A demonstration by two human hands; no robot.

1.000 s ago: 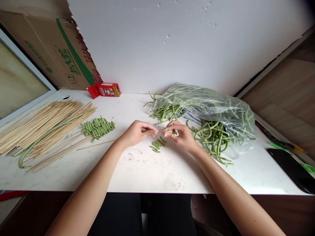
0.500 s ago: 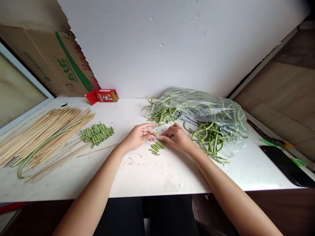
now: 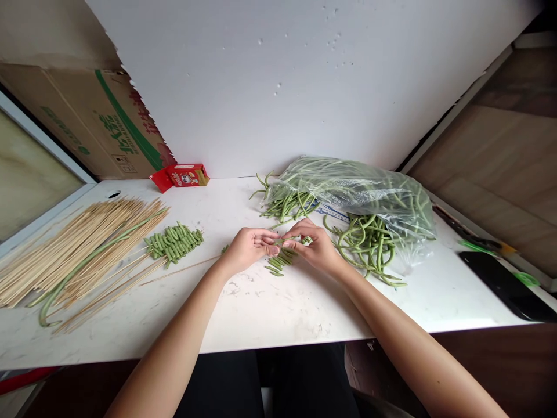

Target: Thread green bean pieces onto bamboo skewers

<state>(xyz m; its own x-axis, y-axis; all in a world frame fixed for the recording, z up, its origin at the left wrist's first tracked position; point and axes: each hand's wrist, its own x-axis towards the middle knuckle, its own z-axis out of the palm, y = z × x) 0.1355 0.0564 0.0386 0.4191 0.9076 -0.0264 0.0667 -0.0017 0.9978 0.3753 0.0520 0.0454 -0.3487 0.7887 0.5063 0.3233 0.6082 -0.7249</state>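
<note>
Above the table, my left hand [image 3: 250,249] and my right hand [image 3: 314,244] meet with fingertips almost touching. A thin green bean [image 3: 287,238] runs between them, pinched at either end; the fingers partly cover it. Just below lie several short bean pieces [image 3: 275,268] in a loose row. To the left of my left hand, bean pieces threaded in rows on skewers [image 3: 174,242] form a flat block. A single skewer [image 3: 183,270] reaches toward my left wrist, with a bit of green showing beside the hand.
Many bamboo skewers [image 3: 82,249] lie at left, a long bean [image 3: 82,264] across them. A plastic bag of long beans [image 3: 357,186] spills loose beans [image 3: 369,247] at right. A red box [image 3: 189,175] stands by the back wall; a black phone [image 3: 505,284] lies far right.
My hands have come closer together, and the left fingers have closed in around the bean. The view has shifted slightly; the bag and skewers stay put.
</note>
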